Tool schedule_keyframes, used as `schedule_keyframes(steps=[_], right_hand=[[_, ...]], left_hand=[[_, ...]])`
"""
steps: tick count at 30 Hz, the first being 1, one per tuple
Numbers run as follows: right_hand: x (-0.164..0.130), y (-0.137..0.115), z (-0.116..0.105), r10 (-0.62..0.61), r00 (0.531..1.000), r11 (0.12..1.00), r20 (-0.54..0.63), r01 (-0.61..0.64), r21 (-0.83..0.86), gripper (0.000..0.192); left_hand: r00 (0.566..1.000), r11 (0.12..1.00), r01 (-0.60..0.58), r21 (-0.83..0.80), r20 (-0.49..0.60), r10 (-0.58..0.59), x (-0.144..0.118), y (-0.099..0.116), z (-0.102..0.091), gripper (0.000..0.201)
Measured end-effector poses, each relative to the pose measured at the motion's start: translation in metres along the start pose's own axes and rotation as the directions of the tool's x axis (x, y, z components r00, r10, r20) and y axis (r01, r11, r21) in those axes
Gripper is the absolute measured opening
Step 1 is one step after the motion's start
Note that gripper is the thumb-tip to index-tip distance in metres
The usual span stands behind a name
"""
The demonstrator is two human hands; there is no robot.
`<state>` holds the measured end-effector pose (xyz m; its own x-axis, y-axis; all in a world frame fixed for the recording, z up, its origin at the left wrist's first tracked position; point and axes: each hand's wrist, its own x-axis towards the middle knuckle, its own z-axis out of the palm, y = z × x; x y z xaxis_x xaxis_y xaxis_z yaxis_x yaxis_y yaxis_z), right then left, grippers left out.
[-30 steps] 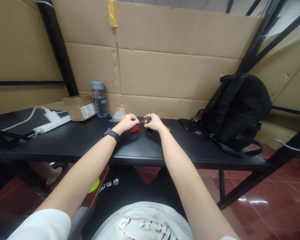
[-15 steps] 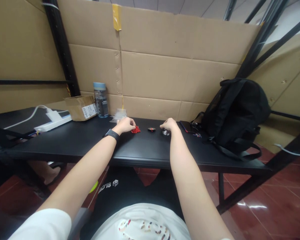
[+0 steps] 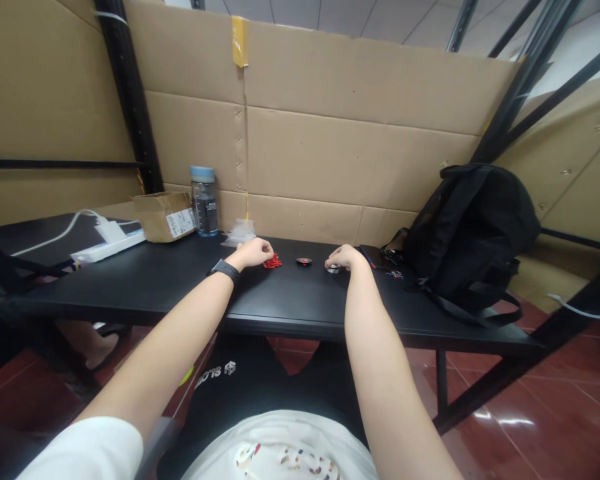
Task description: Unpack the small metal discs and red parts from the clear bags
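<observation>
My left hand [image 3: 256,253], with a dark watch on its wrist, is closed at the left edge of a small pile of red pieces [image 3: 273,261]. Its fingertips are pressed together, and whatever they pinch is too small to make out. A small round dark dish [image 3: 304,261] with a bit of red in it lies between my hands. My right hand [image 3: 345,255] bends down over a round silver metal piece [image 3: 333,269], fingertips drawn together at its near left side. The hand covers part of this metal piece, and anything between the fingers is hidden.
Clear plastic bags [image 3: 240,232], a blue-capped bottle [image 3: 205,202], a cardboard box [image 3: 164,217] and a white power strip [image 3: 110,247] stand left on the black table [image 3: 285,300]. To the right sit a black backpack [image 3: 473,240] and small colourful bits [image 3: 395,274]. Cardboard walls the back.
My right hand has lowered, its fingertips coming down to the round silver metal piece and covering more of it. My left hand has stayed by the red pile. The whole view has shifted slightly.
</observation>
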<state>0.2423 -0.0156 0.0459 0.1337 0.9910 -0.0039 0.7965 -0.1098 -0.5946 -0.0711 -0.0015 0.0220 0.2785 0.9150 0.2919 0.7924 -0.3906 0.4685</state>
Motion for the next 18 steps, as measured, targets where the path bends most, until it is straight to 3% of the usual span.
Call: schedule_keyframes(steps=[18], right_hand=[[0.01, 0.005, 0.007, -0.008, 0.999, 1.0, 0.045, 0.007, 0.01, 0.032]], left_hand=[[0.998, 0.993, -0.057, -0.104, 0.019, 0.059, 0.004, -0.005, 0.004, 0.023]])
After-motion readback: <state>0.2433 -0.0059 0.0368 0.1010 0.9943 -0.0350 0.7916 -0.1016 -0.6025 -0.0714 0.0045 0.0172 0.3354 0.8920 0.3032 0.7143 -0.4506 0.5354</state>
